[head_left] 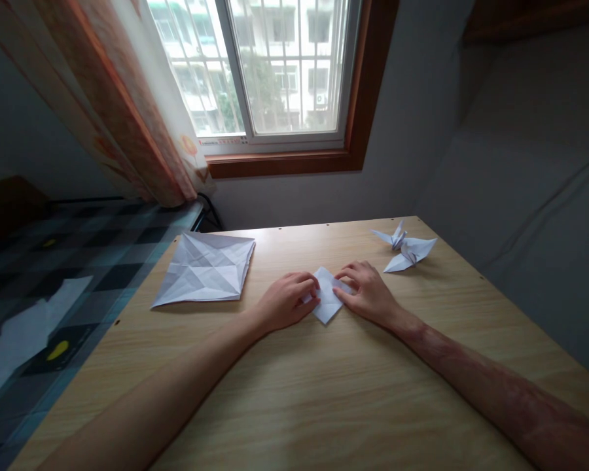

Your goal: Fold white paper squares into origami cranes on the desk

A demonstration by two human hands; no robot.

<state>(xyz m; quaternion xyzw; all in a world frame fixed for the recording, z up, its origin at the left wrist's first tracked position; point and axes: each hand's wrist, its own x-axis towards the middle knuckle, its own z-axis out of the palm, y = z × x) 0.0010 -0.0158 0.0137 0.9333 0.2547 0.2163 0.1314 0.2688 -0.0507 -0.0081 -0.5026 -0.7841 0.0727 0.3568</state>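
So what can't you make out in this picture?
All in the head view:
Folded paper: parts of its sides, behind the left hand and right hand.
Sheet on the checked cloth: its left end, cut off by the left edge.
Window: its top, cut off by the upper edge.
Lettering below the glass: too small to read.

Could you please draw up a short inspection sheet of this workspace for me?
Surface: wooden table, light grain, small dark spots near its edges.
Folded paper: white, between the hands.
Other items: creased paper at the table's left; two paper cranes at far right.
Left hand: fingers touching the folded paper's left side; pinch unclear.
Right hand: fingers touching its right side; pinch unclear.
Cables: apparently one thin cord along the right wall.
Surroundings: window ahead, curtain, checked cloth at left.
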